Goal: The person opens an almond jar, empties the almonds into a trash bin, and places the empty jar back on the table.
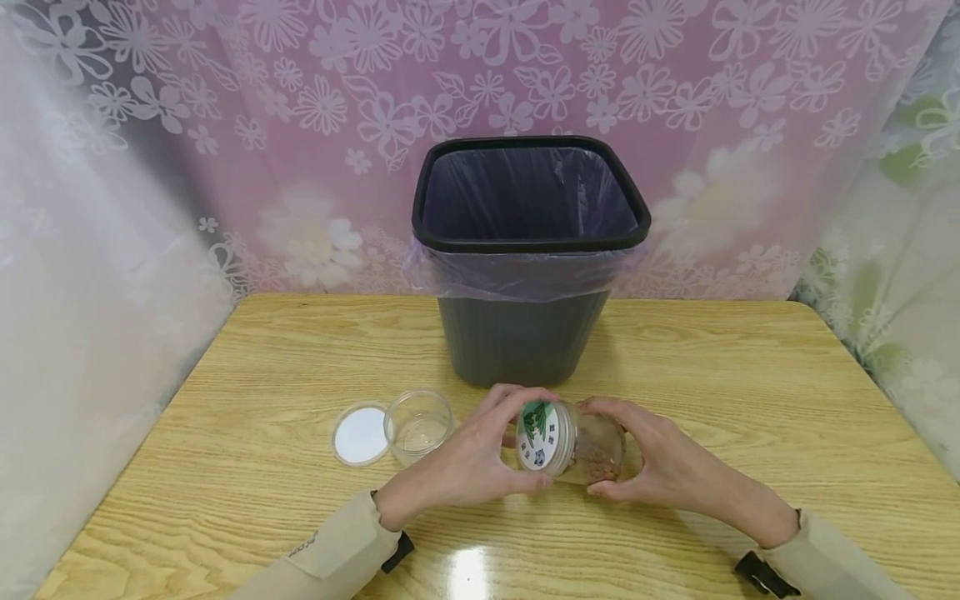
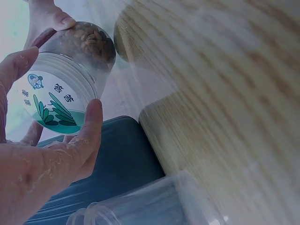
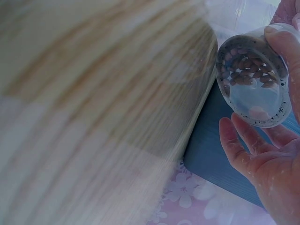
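Observation:
A small clear plastic jar (image 1: 592, 446) holding brown seeds lies on its side between both hands, just above the wooden table (image 1: 750, 375). Its white lid (image 1: 542, 435) with a green leaf label faces left. My left hand (image 1: 480, 454) curls its fingers and thumb round the lid (image 2: 51, 101). My right hand (image 1: 652, 458) grips the jar body, and in the right wrist view its fingers (image 3: 286, 44) wrap the jar's base (image 3: 255, 79), where the seeds show. The jar is closed.
A dark bin (image 1: 525, 333) lined with a purple bag stands just behind the hands. An empty clear jar (image 1: 417, 425) and its loose white lid (image 1: 361, 435) sit left of my left hand. Floral curtains hang behind and beside the table.

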Action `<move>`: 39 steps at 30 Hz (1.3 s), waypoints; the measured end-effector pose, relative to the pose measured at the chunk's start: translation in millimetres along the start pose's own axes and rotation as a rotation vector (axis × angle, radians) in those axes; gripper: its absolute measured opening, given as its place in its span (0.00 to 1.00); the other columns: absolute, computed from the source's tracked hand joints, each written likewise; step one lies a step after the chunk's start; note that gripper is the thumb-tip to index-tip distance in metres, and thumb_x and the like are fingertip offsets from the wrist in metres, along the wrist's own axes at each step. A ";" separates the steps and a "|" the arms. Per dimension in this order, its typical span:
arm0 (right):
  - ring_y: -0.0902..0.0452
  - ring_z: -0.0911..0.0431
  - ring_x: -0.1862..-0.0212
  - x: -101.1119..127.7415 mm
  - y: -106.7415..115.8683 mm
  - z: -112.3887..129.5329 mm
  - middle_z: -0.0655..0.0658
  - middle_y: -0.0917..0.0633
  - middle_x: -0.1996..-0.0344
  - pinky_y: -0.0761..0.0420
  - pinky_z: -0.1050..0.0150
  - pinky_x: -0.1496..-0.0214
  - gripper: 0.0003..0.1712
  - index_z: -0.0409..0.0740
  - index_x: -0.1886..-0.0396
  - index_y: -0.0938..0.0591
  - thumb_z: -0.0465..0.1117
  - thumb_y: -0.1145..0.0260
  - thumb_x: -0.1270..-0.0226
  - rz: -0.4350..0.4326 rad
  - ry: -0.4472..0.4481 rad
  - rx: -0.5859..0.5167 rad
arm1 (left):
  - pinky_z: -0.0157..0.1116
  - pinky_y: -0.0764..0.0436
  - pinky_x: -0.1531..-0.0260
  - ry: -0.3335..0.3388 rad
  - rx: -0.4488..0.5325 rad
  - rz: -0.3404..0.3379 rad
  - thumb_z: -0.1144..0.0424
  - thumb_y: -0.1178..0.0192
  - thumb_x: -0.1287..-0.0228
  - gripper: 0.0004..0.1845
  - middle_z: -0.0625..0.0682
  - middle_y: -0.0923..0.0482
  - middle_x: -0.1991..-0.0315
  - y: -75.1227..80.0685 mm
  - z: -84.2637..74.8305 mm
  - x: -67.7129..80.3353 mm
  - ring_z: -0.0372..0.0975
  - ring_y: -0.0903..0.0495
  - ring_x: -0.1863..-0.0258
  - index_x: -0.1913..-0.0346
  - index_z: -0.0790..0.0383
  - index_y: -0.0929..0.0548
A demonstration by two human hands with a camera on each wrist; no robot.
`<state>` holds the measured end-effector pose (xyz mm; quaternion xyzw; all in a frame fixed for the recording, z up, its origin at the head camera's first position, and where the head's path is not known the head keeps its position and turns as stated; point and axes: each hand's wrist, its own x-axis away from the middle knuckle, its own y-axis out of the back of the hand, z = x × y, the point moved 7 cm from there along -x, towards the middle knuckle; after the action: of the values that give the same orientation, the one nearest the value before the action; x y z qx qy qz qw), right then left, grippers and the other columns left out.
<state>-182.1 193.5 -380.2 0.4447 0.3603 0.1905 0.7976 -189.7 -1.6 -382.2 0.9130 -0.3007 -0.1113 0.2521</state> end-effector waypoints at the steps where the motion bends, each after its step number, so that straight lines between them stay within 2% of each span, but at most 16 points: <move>1: 0.18 0.54 0.44 0.0 0.1 0.0 0.48 0.17 0.41 0.14 0.60 0.46 0.52 0.45 0.32 0.27 0.56 0.14 0.55 0.000 0.000 0.000 | 0.28 0.17 0.47 0.000 0.004 -0.001 0.60 0.22 0.45 0.46 0.48 0.36 0.33 0.2 0.1 0.0 0.40 0.26 0.40 0.27 0.35 0.35; 8: 0.18 0.54 0.44 -0.3 0.7 0.4 0.48 0.17 0.41 0.14 0.62 0.46 0.51 0.45 0.32 0.27 0.55 0.14 0.55 -0.004 0.001 -0.007 | 0.27 0.17 0.50 0.026 0.026 -0.016 0.57 0.22 0.46 0.46 0.47 0.35 0.34 1.0 1.4 0.2 0.40 0.26 0.42 0.26 0.35 0.35; 17: 0.18 0.54 0.44 0.0 1.3 0.3 0.47 0.17 0.41 0.21 0.76 0.41 0.51 0.45 0.32 0.27 0.55 0.14 0.55 -0.022 0.019 -0.014 | 0.28 0.16 0.53 0.076 0.041 -0.043 0.50 0.22 0.46 0.45 0.46 0.32 0.37 2.5 3.9 1.0 0.41 0.24 0.44 0.26 0.36 0.34; 24: 0.17 0.54 0.45 -0.1 1.2 -0.2 0.47 0.17 0.41 0.16 0.67 0.44 0.51 0.44 0.33 0.27 0.56 0.14 0.55 -0.017 0.013 -0.013 | 0.28 0.16 0.54 0.089 0.041 -0.058 0.48 0.23 0.46 0.44 0.45 0.31 0.41 2.8 4.2 1.8 0.40 0.24 0.46 0.27 0.38 0.34; 32: 0.17 0.55 0.44 -1.0 0.5 -0.6 0.49 0.17 0.41 0.14 0.61 0.47 0.52 0.45 0.32 0.27 0.53 0.13 0.56 0.003 -0.007 -0.023 | 0.30 0.15 0.54 0.089 0.064 -0.076 0.49 0.23 0.46 0.44 0.47 0.31 0.39 3.4 2.7 2.5 0.42 0.24 0.45 0.28 0.42 0.35; 36: 0.17 0.59 0.47 -1.0 0.2 -2.0 0.49 0.17 0.41 0.14 0.62 0.50 0.52 0.47 0.32 0.28 0.51 0.12 0.57 0.013 -0.029 -0.047 | 0.32 0.14 0.53 0.066 0.071 -0.085 0.52 0.23 0.46 0.44 0.47 0.31 0.37 4.3 0.7 3.3 0.43 0.24 0.43 0.28 0.45 0.36; 39: 0.19 0.63 0.51 -0.8 0.4 -3.1 0.50 0.17 0.42 0.15 0.64 0.54 0.53 0.47 0.32 0.28 0.49 0.12 0.58 0.012 -0.034 -0.069 | 0.32 0.14 0.52 0.055 0.065 -0.089 0.53 0.23 0.46 0.44 0.47 0.32 0.38 5.0 -0.4 4.0 0.43 0.25 0.43 0.29 0.44 0.36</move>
<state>-184.9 195.0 -380.6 0.4222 0.3372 0.1999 0.8174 -188.9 -7.3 -379.4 0.9359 -0.2563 -0.0873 0.2255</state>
